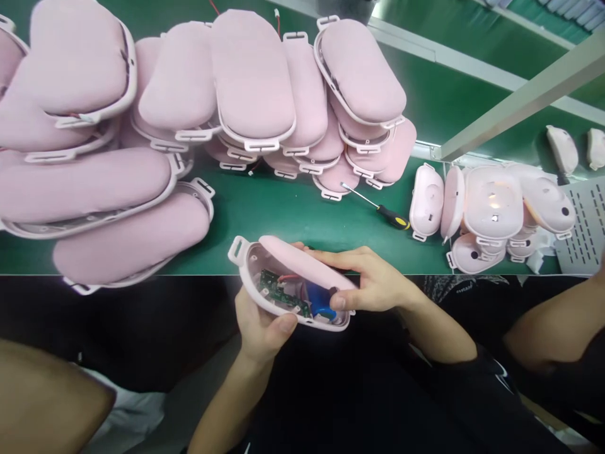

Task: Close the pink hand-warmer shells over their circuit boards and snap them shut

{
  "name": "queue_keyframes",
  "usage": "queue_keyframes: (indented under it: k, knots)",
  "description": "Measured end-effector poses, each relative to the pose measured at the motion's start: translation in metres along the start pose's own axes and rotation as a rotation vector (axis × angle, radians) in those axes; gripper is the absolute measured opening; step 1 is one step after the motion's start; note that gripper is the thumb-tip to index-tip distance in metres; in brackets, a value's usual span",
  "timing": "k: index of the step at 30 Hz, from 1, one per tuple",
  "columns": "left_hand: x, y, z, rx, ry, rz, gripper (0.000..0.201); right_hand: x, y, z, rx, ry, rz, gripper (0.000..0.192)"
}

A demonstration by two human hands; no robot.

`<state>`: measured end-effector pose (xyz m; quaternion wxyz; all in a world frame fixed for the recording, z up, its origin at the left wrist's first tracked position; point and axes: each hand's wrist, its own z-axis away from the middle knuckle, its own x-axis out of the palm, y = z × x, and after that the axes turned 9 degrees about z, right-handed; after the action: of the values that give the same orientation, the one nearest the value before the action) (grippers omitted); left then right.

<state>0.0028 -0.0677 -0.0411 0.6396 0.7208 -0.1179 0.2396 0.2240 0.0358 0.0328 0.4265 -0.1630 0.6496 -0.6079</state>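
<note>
My left hand (262, 328) is wrapped round the lower side of a pale pink plastic housing (249, 280), its thumb on the rim. Inside the housing sit a green circuit board (278, 290), a red wire and a blue cylindrical part (320, 301). A padded pink cover (302, 257) stands tilted up along the housing's far side. My right hand (363, 280) grips this cover, fingers behind it and thumb at its near edge beside the blue part. The housing is held at the bench's front edge, with a strap loop at its left end.
Stacked pink padded units (255, 75) fill the back and left of the green bench (265, 208). A screwdriver (392, 216) with a black and yellow handle lies to the right. Beyond it are pink shells (494, 195) and a slotted metal panel (583, 221). Other people's arms (558, 321) show at both sides.
</note>
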Motion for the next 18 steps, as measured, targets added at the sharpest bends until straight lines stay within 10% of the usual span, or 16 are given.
queue_keyframes:
  k: [13,18]
  knots:
    - [0.005,0.008,-0.011,0.005,-0.022,-0.081,0.095,0.011,0.007,0.006,-0.118,0.031,0.306,0.09]
    - [0.012,0.04,-0.03,-0.102,-0.471,-0.123,0.076,-0.009,-0.011,-0.011,-0.235,0.148,0.269,0.068]
